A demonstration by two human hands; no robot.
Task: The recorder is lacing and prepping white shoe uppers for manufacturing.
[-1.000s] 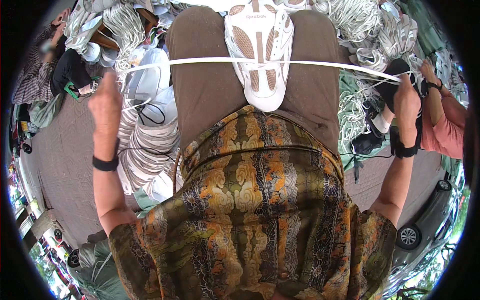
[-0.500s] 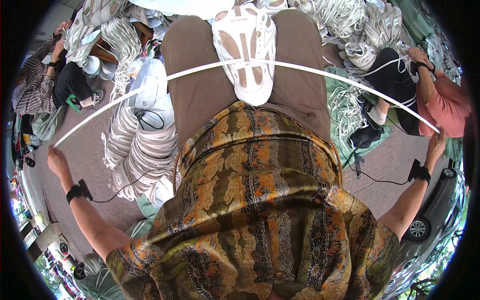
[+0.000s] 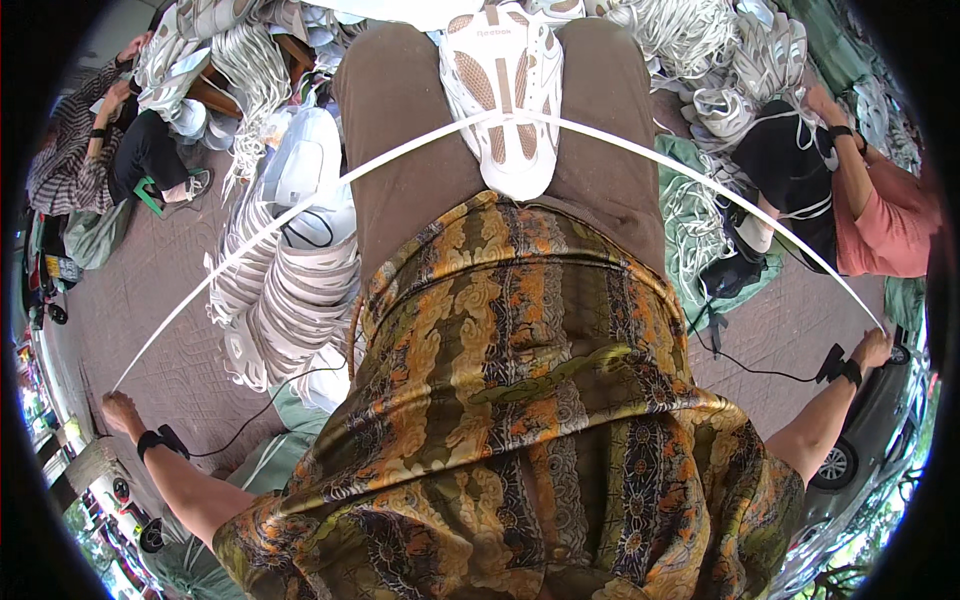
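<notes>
A white and tan shoe upper [image 3: 520, 160] lies between my knees with its toe toward me. One white shoelace [image 3: 390, 157] runs through the eyelets at the toe end of its opening and stretches out taut to both sides. My left hand [image 3: 122, 412], far out at the left, is closed on one end of the lace. Out at the right, my right hand [image 3: 873, 348] pinches the other end. Both arms are spread wide, and each wrist wears a black band with a cable.
Stacked shoe uppers [image 3: 295, 310] lie by my left leg. Loose white laces [image 3: 690, 225] rest on green cloth at right. A person in a pink top [image 3: 885, 220] sits at right, another in a striped shirt [image 3: 75, 165] at left. A grey car [image 3: 850, 450] stands behind at right.
Both my hands have moved back and lower, drawing the two lace ends further out from the shoe upper. The lace now slopes more steeply on each side.
</notes>
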